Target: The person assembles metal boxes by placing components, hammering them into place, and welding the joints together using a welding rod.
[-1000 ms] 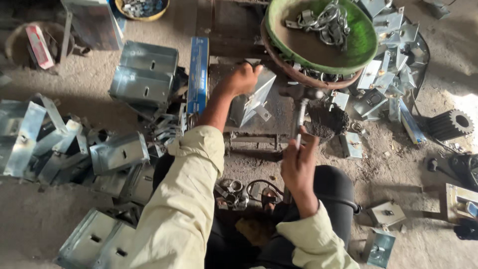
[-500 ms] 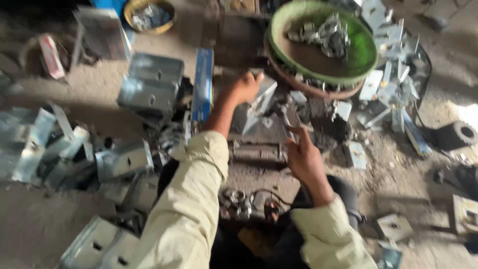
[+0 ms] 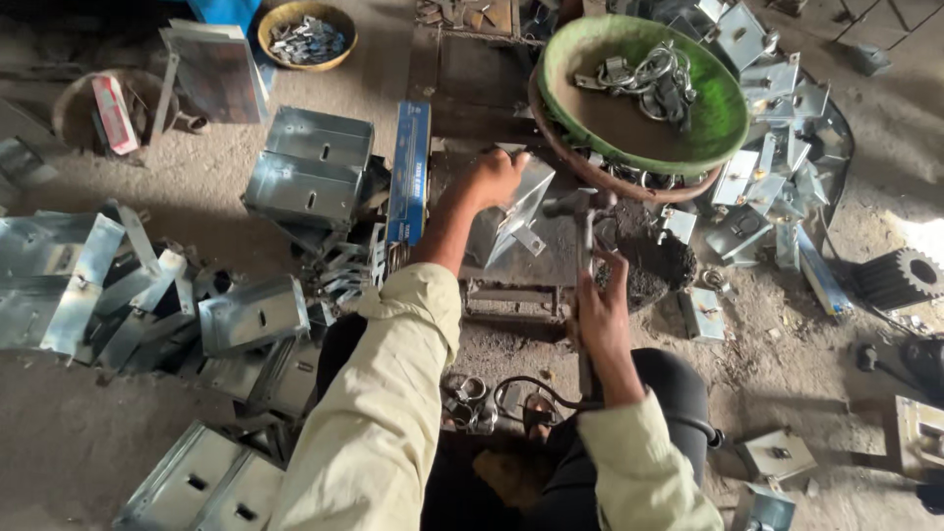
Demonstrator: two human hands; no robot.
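Observation:
My left hand (image 3: pixel 495 180) grips a folded sheet-metal bracket (image 3: pixel 519 214) and holds it on a dark metal block (image 3: pixel 511 285) in front of me. My right hand (image 3: pixel 600 305) is closed around the handle of a hammer (image 3: pixel 582 218); its head hangs just right of the bracket, close above the block. A green bowl (image 3: pixel 570 59) with metal rings and clips sits beyond the hammer, stacked on a brown bowl.
Shiny sheet-metal boxes (image 3: pixel 310 175) and channels (image 3: pixel 59 280) lie piled at the left. A blue bar (image 3: pixel 409 172) stands beside the block. Small brackets (image 3: pixel 772 108) are heaped at the right, near a black gear (image 3: pixel 900 278). A yellow bowl (image 3: pixel 267 22) of parts sits far left.
The hammer has swung from raised to down beside the bracket. My left hand has stayed on the bracket. The view has shifted slightly.

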